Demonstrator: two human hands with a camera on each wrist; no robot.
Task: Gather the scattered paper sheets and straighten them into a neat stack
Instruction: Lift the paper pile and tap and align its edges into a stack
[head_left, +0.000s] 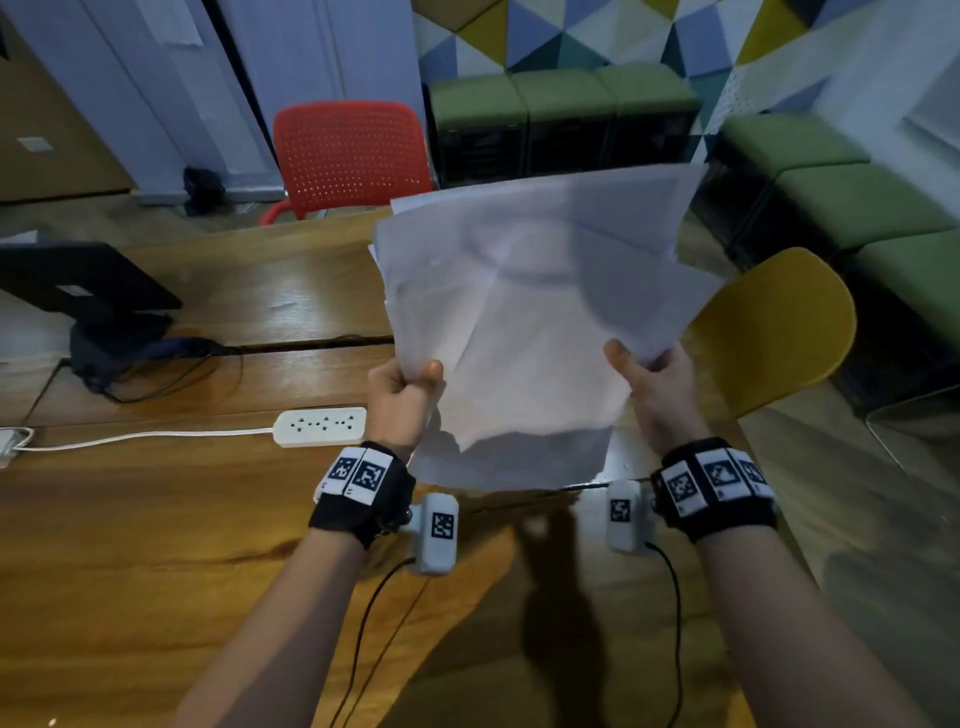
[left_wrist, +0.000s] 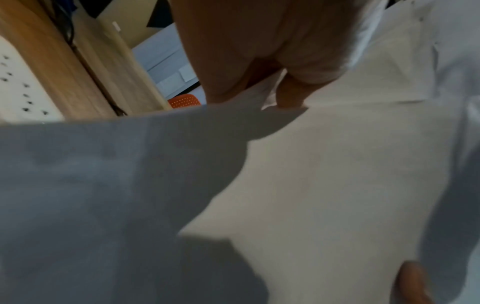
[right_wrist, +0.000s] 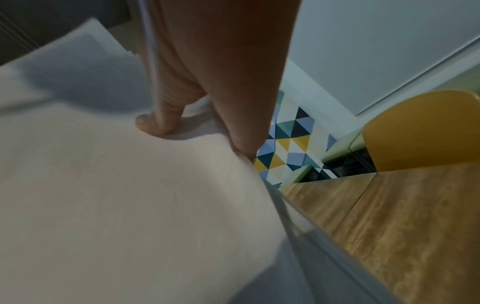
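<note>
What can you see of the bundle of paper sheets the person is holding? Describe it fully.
The paper sheets are white, thin and creased, several layered together with edges and corners fanned out unevenly, not yet squared. They are held up above the wooden table, tilted away from the person. The left hand pinches the lower left edge, thumb on top; the right hand pinches the right edge likewise. No print is visible.

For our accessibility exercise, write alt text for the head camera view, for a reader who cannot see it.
Two hands hold a loose, uneven bundle of white paper sheets above a wooden table, the left hand gripping the left edge and the right hand the right edge. A white power strip lies on the table; a red chair and a yellow chair stand beyond.
</note>
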